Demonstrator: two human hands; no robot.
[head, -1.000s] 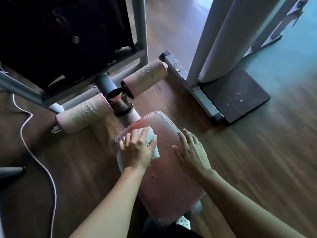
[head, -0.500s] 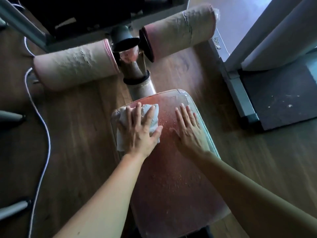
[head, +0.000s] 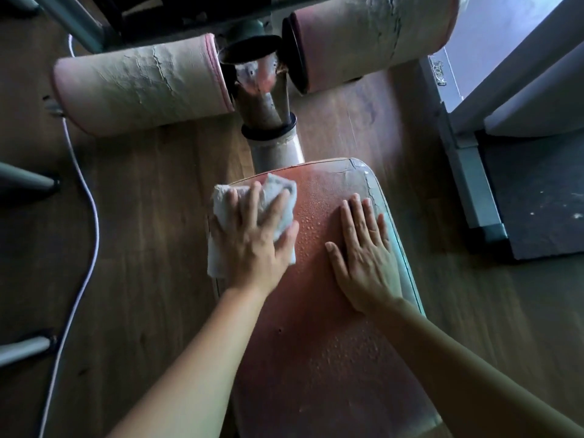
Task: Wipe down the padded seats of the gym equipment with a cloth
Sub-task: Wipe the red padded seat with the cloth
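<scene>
A worn reddish padded seat (head: 319,336) runs from the middle of the view toward me, beaded with water droplets. My left hand (head: 252,245) presses a pale crumpled cloth (head: 221,210) flat onto the seat's far left corner, fingers spread over it. Flat on the seat's right side lies my right hand (head: 363,251), fingers together and holding nothing. Two cracked pink roller pads, the left roller (head: 139,86) and the right roller (head: 373,36), stick out beyond the seat's far end on either side of a metal post (head: 268,121).
A white cable (head: 85,210) snakes across the wooden floor at left, near two metal legs (head: 25,181). A grey frame base (head: 467,172) and a dark floor mat (head: 543,197) stand at right. Dark equipment fills the top left.
The view has drawn closer to the seat. My left hand has slid the cloth toward the seat's far left corner, and my right hand has flattened on the seat's right side.
</scene>
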